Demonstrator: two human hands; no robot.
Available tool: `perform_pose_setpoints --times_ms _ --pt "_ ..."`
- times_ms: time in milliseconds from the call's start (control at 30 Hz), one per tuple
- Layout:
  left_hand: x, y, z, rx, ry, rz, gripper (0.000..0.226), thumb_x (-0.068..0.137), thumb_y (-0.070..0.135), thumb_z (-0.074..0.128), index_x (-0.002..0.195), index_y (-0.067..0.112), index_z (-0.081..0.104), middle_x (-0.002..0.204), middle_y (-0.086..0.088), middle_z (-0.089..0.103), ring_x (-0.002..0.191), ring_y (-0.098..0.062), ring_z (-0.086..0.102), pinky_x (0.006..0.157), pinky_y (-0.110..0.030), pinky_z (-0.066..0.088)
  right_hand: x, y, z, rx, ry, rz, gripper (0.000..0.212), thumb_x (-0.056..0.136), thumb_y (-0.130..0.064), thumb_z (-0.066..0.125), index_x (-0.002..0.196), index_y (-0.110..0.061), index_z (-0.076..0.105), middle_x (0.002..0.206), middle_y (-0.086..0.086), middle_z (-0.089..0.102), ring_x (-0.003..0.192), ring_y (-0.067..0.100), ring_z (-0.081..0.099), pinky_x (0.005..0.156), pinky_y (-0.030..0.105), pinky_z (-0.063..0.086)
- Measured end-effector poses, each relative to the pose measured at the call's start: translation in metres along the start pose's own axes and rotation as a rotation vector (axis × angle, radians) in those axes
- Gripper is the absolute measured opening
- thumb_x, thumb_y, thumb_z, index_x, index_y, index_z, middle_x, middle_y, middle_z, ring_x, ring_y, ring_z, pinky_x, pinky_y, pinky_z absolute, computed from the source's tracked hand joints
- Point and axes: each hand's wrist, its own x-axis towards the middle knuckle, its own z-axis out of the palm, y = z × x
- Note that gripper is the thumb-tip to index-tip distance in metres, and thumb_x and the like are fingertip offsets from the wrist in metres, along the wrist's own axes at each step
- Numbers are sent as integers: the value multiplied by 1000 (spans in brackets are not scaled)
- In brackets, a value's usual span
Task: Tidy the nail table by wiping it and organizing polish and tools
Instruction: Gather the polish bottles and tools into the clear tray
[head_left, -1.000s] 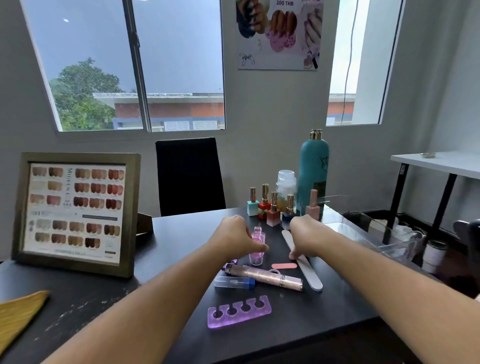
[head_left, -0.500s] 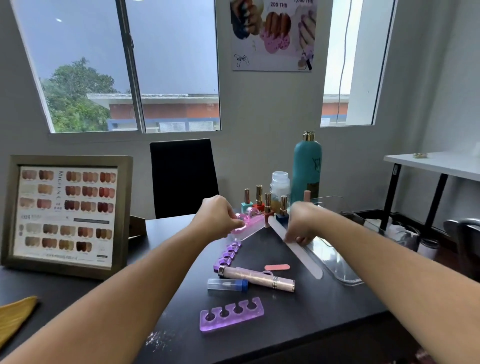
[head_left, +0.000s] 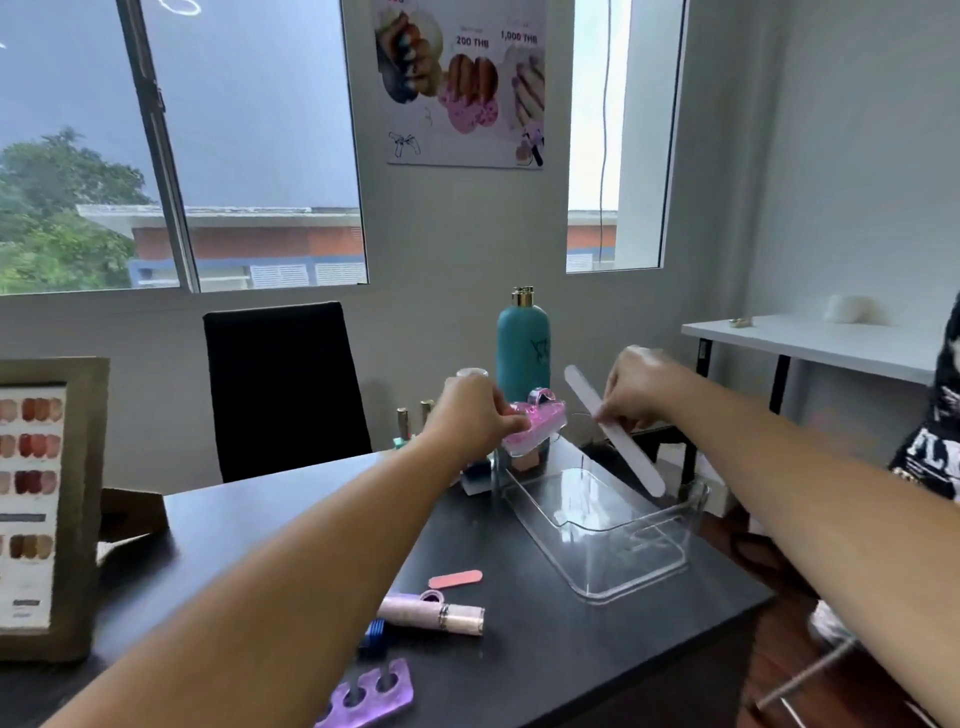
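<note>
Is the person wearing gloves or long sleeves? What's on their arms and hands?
No gloves or sleeves in view: the left forearm and right forearm are bare to the picture's edge. The left hand and right hand show no rings, watch or bracelet that I can see.

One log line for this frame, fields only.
left hand: grips pink glitter tool over clear tray | right hand: pinches white nail file, lower tip over tray | table: small pink file, purple toe separator unsorted
</note>
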Motion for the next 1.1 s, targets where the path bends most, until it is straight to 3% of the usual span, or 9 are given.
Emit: perform_pose_setpoints --times_ms 100,267,367,467,633,700,900,1033,1100 --pt "7 -2 22 72 -81 12 24 74 32 76 73 9 71 77 -7 70 69 -17 59 61 -28 48 7 15 13 -21 -57 25 25 71 -16 81 83 5 73 63 10 67 55 21 61 66 32 57" --pt "12 -2 41 245 -145 53 30 76 37 73 82 7 69 82 -7 69 69 -17 60 61 -28 50 15 30 35 -30 -166 37 23 72 -10 79 86 7 71 63 12 64 50 20 60 58 29 56" --pt "15 4 47 370 -159 127 35 77 38 72 86 5 69 86 -9 69 78 -21 65 70 -34 56 14 33 43 -114 -176 24 15 71 -12 78 69 0 69 48 4 61 30 9 51 42 19 47" --pt "18 5 51 413 -186 144 36 77 37 73 89 3 69 87 -10 70 78 -21 65 71 -32 55 14 35 46 -150 -139 7 15 70 -11 78 63 -3 68 38 -2 57 30 6 51 36 14 38" --pt "18 4 40 406 -121 156 36 79 35 71 98 5 68 95 -7 68 80 -16 60 71 -24 49 10 31 36 -176 -60 -42 22 67 -15 82 83 -2 73 79 11 71 64 22 66 51 23 50" --pt "15 2 28 359 -96 134 31 80 31 71 97 6 67 95 -8 67 79 -17 59 72 -25 48 6 27 32 -165 -45 -67 22 67 -15 82 83 -3 73 85 13 71 74 25 70 62 30 56" --pt "-15 -13 -29 313 -10 99 16 74 22 72 87 11 71 86 -4 69 83 -23 65 78 -33 54 -24 -10 27 32 -71 -322 5 73 -9 78 76 -11 75 78 4 71 64 11 67 51 15 51" --pt "-47 -42 -59 316 -24 3 15 70 24 76 79 13 73 81 -5 72 79 -19 65 78 -32 54 -49 -44 48 36 -176 -477 7 72 -11 78 79 -13 76 66 -7 68 58 5 61 57 12 51" --pt "-66 -60 -67 331 -50 -51 21 71 30 78 82 12 74 83 -4 72 80 -17 62 79 -28 52 -59 -57 64 -32 -219 -541 10 72 -15 77 83 -15 76 69 -12 66 65 4 60 63 11 48"
